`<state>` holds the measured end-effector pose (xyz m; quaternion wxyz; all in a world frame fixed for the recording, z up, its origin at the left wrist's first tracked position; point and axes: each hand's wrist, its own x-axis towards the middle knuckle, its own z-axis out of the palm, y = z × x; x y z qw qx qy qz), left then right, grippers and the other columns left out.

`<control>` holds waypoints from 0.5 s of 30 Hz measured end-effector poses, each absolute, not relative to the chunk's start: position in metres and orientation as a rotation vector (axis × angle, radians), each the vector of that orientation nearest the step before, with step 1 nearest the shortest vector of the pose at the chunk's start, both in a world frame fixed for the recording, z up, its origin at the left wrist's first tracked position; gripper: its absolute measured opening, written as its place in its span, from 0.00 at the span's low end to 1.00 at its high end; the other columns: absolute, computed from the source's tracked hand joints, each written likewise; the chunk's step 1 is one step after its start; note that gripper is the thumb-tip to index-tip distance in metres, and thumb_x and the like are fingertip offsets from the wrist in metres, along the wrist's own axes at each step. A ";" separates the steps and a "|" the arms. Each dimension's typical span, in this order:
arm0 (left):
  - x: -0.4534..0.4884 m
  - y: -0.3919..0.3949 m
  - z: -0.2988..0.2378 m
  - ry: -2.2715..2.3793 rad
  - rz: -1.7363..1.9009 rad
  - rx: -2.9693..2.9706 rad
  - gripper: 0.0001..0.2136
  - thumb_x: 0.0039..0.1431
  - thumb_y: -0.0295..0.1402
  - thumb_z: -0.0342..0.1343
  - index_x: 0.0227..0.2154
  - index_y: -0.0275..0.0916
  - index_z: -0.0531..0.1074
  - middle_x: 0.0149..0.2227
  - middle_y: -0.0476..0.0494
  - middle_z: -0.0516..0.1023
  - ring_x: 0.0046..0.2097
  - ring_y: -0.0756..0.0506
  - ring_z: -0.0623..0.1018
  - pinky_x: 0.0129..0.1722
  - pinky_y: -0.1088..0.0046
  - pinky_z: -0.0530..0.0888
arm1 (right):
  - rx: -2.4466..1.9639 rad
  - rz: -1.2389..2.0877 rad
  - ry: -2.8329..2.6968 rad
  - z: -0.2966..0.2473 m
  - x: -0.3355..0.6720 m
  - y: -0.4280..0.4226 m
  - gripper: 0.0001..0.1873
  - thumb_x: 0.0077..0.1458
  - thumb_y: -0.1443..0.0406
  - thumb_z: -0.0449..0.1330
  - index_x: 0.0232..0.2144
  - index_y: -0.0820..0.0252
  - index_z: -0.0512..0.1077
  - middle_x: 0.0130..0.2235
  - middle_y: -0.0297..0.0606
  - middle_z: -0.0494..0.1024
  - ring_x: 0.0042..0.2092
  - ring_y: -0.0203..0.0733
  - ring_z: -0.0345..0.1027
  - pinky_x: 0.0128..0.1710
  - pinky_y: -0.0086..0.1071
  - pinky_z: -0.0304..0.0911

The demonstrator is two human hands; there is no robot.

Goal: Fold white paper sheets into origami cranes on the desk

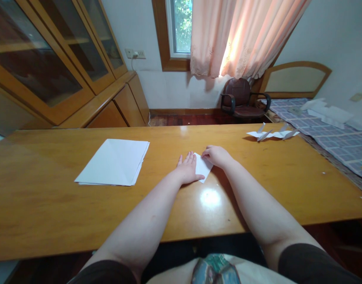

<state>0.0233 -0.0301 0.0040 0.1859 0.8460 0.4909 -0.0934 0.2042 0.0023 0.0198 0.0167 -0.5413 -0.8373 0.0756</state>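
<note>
Paper (205, 168) just right of frame centre, on a table (65, 221), left hand (187, 170) spread flat over its left part, right hand (218, 156) curled at its upper right edge, whether pinching unclear, sheets (114, 162) stacked left of centre, folded shapes (277, 134) at frame right.

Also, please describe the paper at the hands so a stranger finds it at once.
On the table, look near the middle. The paper lies partly under the left hand, the right hand at its edge. It is smaller than the stack at left and flatter than the folded pieces at right.
</note>
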 end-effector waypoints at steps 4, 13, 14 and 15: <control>0.024 -0.030 0.003 1.385 -0.241 2.388 0.52 0.49 0.59 0.49 0.66 0.26 0.36 0.68 0.30 0.31 0.68 0.37 0.34 0.64 0.49 0.37 | -1.697 0.216 -2.714 0.031 0.211 -0.004 0.14 0.57 0.63 0.54 0.38 0.53 0.80 0.39 0.40 0.78 0.38 0.40 0.70 0.36 0.27 0.58; 0.024 -0.032 0.005 1.385 -0.202 2.366 0.51 0.49 0.57 0.51 0.65 0.26 0.37 0.67 0.28 0.33 0.68 0.36 0.36 0.64 0.50 0.38 | -2.187 0.422 -2.614 0.052 0.218 -0.020 0.13 0.47 0.65 0.59 0.34 0.52 0.81 0.36 0.43 0.80 0.36 0.47 0.73 0.34 0.32 0.62; 0.023 -0.032 0.005 1.384 -0.197 2.367 0.51 0.49 0.57 0.51 0.65 0.26 0.38 0.67 0.28 0.33 0.68 0.36 0.36 0.64 0.50 0.38 | -2.239 0.442 -2.591 0.054 0.218 -0.023 0.13 0.47 0.65 0.59 0.35 0.53 0.81 0.36 0.44 0.80 0.36 0.48 0.73 0.34 0.33 0.63; 0.023 -0.032 0.004 1.385 -0.190 2.369 0.51 0.49 0.57 0.52 0.65 0.26 0.38 0.67 0.28 0.34 0.68 0.36 0.36 0.64 0.50 0.38 | -2.285 0.458 -2.571 0.056 0.217 -0.024 0.13 0.47 0.65 0.59 0.35 0.54 0.81 0.37 0.45 0.80 0.36 0.48 0.73 0.34 0.34 0.63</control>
